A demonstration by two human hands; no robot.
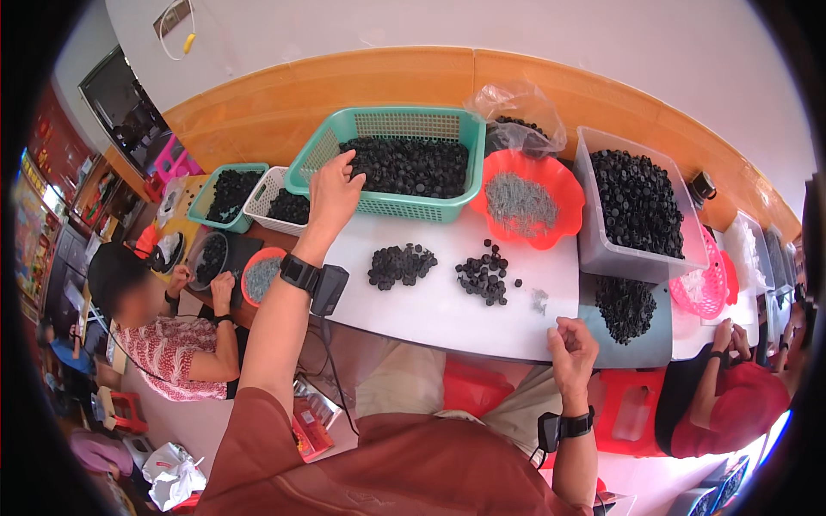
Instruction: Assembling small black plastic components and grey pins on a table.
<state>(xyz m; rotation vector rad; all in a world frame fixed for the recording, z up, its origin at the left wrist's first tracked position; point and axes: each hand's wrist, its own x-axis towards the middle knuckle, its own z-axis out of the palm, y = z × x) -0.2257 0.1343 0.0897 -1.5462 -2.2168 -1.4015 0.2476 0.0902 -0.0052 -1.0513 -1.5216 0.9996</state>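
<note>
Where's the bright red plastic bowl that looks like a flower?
In the head view, the bright red wavy-edged plastic bowl is right of centre, between the large green plastic basket and the tall translucent plastic bin.

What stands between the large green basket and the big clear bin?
In the head view, a red scalloped bowl of thin grey pieces, and behind it a clear plastic bag with black parts.

Your one fisheye view looks down from head height over the desk [430, 322], facing the wall [387, 26] at twelve o'clock; it sits near, with your left hand [334, 193] at ten, right hand [574, 354] at four and torso [413, 469] at six.
</note>
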